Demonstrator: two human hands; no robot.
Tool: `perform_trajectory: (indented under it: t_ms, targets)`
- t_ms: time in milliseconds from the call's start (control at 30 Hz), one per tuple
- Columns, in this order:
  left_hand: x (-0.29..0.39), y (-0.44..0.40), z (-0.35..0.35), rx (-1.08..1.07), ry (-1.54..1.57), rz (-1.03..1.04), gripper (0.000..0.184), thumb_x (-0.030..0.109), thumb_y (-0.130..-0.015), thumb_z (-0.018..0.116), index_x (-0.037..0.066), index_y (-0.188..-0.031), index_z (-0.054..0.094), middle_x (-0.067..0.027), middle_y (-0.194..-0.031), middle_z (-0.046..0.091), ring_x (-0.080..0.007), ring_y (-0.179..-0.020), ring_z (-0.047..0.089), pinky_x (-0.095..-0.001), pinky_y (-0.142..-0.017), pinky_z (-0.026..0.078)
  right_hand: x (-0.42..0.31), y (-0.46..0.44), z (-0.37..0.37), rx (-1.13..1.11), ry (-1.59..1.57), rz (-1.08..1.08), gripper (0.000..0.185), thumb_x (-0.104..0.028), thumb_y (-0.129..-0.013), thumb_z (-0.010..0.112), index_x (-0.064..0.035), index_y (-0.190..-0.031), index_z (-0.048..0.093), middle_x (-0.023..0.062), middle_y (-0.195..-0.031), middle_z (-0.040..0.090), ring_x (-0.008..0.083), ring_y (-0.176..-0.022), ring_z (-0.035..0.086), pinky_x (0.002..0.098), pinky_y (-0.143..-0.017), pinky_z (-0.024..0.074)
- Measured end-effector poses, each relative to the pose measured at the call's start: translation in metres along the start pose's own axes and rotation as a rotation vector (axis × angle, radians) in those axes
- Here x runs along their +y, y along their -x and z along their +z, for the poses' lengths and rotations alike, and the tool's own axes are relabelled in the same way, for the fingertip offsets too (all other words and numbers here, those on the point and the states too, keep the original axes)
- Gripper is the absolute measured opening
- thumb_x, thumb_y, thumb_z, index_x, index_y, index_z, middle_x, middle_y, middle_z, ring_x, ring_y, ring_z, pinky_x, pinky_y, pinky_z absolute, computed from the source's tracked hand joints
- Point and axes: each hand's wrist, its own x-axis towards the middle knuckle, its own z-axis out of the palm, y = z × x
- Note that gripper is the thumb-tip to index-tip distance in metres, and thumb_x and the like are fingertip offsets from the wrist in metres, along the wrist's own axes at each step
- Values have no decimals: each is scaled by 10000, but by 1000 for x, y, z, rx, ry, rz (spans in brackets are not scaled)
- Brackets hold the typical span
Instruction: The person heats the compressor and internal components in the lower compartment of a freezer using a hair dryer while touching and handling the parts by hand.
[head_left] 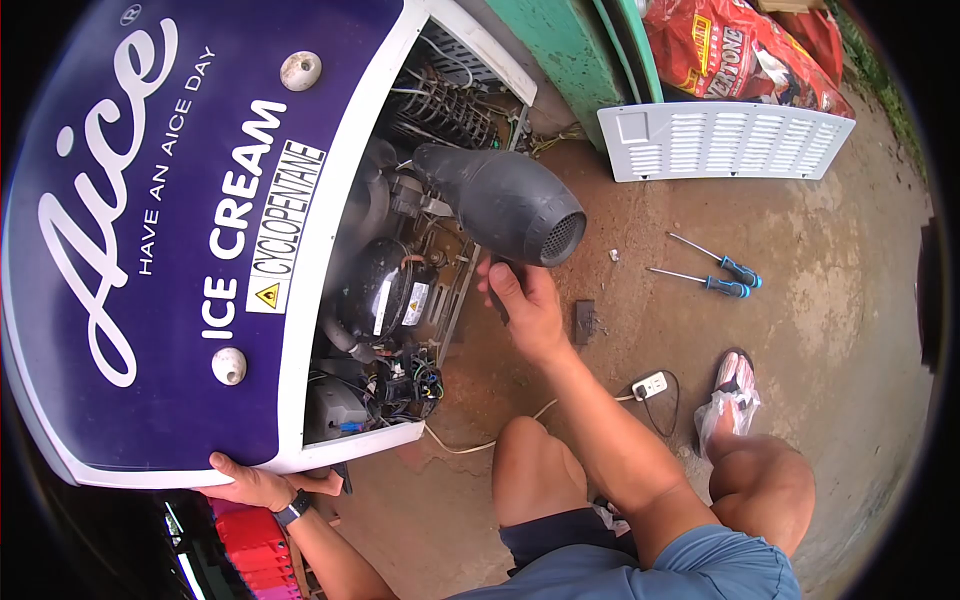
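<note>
My right hand (528, 312) is wrapped around the handle of a black hair dryer (510, 205). The dryer's nozzle points left, into the open machine compartment of an ice cream freezer (300, 400). In that compartment are a black compressor (380, 290), coiled tubing (450, 112) and a cluster of wires (405, 385). At the freezer's lower corner, my left hand (252, 486) holds the white edge, its thumb on the purple panel. The other fingers of that hand are partly hidden by the edge.
Two blue-handled screwdrivers (728, 287) lie on the concrete floor. A white vented panel (730, 140) leans near a red bag (740, 55) and green boards (560, 60). A white power socket (649, 386) with a cord sits near my feet. Red crates (255, 550) stand lower left.
</note>
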Motion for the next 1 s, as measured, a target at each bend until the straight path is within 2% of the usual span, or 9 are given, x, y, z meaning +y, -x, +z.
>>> perform_trajectory:
  t_ms: [67,500,567,600,667,900,967,1000]
  targets:
    - [3,2,3,6,37,-13,889,514,-981,743,-83,-1502,341,-252,-1430,533,-300,-1231,585,-437,-1055,528,2,4,-3,-59,63,61,434,-369,-1079,632,-53,-1365,551,70,-1175,642,148,-977,626,306,-798,532]
    - [10,4,8,10,127,-12,894,495,-970,763,-68,-1521,340,-245,-1459,522,-305,-1255,579,-443,-1086,516,14,16,1,-27,138,101,387,-326,-1069,658,-49,-1329,587,50,-1197,661,142,-990,642,307,-804,540]
    - [9,4,8,9,133,-13,890,495,-972,761,-67,-1520,342,-244,-1459,522,-305,-1255,579,-442,-1087,515,20,17,3,13,166,11,503,-412,-1049,680,-38,-1377,601,96,-1209,720,199,-1088,664,361,-972,514]
    - [9,3,7,7,123,-7,888,495,-973,759,-68,-1519,342,-244,-1458,522,-304,-1254,579,-441,-1088,514,20,17,3,13,166,11,503,-412,-1049,680,-38,-1377,601,96,-1209,720,199,-1088,664,361,-972,514]
    - [9,3,7,5,113,-1,885,495,-975,757,-68,-1517,343,-243,-1456,523,-304,-1253,579,-440,-1089,514,19,17,3,1,140,24,504,-394,-1053,676,-40,-1402,593,121,-1318,702,233,-1222,633,381,-1064,469]
    - [16,5,10,11,108,-9,872,491,-978,755,-66,-1512,348,-243,-1454,523,-304,-1254,577,-442,-1090,511,25,17,-1,10,186,27,489,-382,-1056,673,-43,-1399,596,128,-1309,702,233,-1220,638,376,-1062,472]
    - [16,5,10,16,117,-11,869,488,-980,754,-67,-1511,349,-243,-1454,522,-303,-1254,577,-443,-1090,511,28,18,-2,19,232,-8,449,-357,-1047,691,-18,-1331,608,77,-1206,700,152,-992,666,315,-811,556]
    - [17,5,11,14,116,-5,868,486,-981,753,-69,-1512,349,-244,-1456,521,-303,-1255,576,-443,-1090,511,28,18,-3,19,232,-9,449,-357,-1047,691,-18,-1331,608,77,-1206,700,152,-992,666,315,-811,556]
